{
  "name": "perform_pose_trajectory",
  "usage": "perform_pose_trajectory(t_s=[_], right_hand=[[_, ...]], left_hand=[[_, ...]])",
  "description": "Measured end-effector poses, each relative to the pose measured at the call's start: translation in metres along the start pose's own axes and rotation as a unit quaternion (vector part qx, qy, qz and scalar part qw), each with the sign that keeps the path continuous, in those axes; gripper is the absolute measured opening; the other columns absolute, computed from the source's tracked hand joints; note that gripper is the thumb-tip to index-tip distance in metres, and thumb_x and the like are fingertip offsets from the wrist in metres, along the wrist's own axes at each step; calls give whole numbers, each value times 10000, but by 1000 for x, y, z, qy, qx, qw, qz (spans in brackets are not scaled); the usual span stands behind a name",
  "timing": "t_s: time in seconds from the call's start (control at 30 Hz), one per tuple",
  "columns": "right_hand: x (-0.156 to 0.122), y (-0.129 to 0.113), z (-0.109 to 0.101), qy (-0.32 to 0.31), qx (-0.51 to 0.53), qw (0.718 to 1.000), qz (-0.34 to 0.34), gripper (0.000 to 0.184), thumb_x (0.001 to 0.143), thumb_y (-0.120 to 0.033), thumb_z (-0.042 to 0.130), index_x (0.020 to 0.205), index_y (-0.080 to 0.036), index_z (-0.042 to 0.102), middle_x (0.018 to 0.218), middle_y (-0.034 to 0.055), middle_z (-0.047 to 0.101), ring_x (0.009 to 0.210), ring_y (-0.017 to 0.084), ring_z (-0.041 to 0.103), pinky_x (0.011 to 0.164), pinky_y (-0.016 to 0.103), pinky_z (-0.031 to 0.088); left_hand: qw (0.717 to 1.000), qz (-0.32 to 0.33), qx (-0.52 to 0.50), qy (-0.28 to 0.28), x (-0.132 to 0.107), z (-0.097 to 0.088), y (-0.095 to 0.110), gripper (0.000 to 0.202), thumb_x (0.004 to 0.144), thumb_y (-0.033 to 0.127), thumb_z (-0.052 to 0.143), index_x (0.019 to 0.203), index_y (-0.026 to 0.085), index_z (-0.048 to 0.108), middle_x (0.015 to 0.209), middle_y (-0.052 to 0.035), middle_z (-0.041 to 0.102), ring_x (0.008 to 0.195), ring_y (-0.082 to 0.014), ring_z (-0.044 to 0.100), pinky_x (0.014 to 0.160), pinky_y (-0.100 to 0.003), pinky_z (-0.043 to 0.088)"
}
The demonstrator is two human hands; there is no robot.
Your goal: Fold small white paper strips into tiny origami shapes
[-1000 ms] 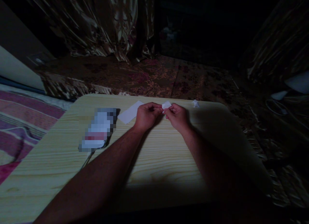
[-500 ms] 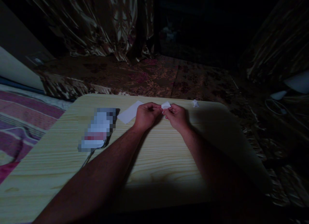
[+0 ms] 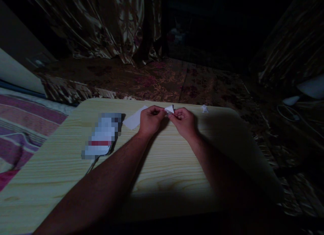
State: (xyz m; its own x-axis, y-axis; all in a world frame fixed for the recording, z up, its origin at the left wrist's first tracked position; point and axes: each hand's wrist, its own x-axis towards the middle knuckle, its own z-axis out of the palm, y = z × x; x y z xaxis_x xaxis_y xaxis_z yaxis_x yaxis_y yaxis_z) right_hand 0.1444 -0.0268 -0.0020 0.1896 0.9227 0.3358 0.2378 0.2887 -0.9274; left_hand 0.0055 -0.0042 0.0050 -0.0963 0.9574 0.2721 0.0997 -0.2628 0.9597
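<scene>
- Work in hand looks partway: the small white folded paper (image 3: pixel 169 109) has some creases in it, yet its outline is plain, so I'd judge shaping remains.
- Beyond the right hand (image 3: pixel 184 122), near the far edge, sits a star-like paper piece (image 3: pixel 204 109) – apparently finished, with points standing out.
- A flat white sheet (image 3: pixel 134 118) lies partly behind the left hand (image 3: pixel 150 122); what shows of it looks unfolded.
- The folded paper is pale, crisp-edged and roughly triangular from where I stand; its finer folds are too small and dim to read.
- It is between the two hands, toward the far side of the wooden table (image 3: pixel 172 160) – whether it touches the wood, I cannot tell.
- Both hands are narrowed: the left pinches its left side, the right grips its lower right edge between thumb and curled fingers.
</scene>
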Motion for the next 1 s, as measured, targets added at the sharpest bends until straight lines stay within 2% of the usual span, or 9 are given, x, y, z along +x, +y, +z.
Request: perform_pose_trajectory(t_s=[0.1,0.2,0.3,0.57,0.7,0.83,1.0], right_hand=[[-3,-5,-2,50,-49,995,-67,237,722,-281,679,918,-199,572,842,-1,605,569,75,503,537,214,432],[-4,-7,-5,49,-93,986,-133,192,747,-234,653,934,-204,624,999,37,573,597,68,476,585,234,453],[-4,-8,-5,39,-111,979,-165,117,768,-216,632,880,-201,659,1016,48,556,632,78,476,609,242,462],[-3,-11,-5,20,-126,974,-185,91,818,-203,578,836,-194,667,848,29,582,685,108,520,597,237,443],[-4,-10,-6,24,-137,973,-183,97,827,-206,561,793,-195,651,745,6,587,661,115,521,617,249,435],[-5,-5,-5,26,-132,977,-163,101,828,-238,556,782,-198,636,706,-3,596,641,119,523,605,250,426],[-4,-2,-4,22,-121,981,-153,74,805,-222,559,775,-200,623,694,-9,591,627,114,513,575,239,408]], left_hand=[[999,21,39,-6,-2,1,1,151,715,291,685,761,152,720,669,-15,677,574,-109,560,537,-205,432],[998,38,47,-33,-5,2,0,167,734,306,667,781,153,718,671,-14,674,575,-109,556,526,-202,424],[996,54,55,-42,-5,3,-1,175,748,312,653,789,154,714,680,-14,675,574,-107,551,521,-201,418],[992,94,78,-44,-6,3,-1,126,759,287,649,762,166,687,645,11,634,563,-92,519,526,-197,399],[991,104,69,-55,-7,3,-1,132,772,293,641,788,168,682,686,0,652,598,-107,544,563,-213,431],[989,119,66,-65,-6,3,-3,146,779,313,652,809,174,685,737,-16,672,668,-129,581,617,-233,458],[979,167,108,-52,-5,0,-3,118,782,300,657,790,185,688,750,-22,666,718,-144,586,653,-257,458]])
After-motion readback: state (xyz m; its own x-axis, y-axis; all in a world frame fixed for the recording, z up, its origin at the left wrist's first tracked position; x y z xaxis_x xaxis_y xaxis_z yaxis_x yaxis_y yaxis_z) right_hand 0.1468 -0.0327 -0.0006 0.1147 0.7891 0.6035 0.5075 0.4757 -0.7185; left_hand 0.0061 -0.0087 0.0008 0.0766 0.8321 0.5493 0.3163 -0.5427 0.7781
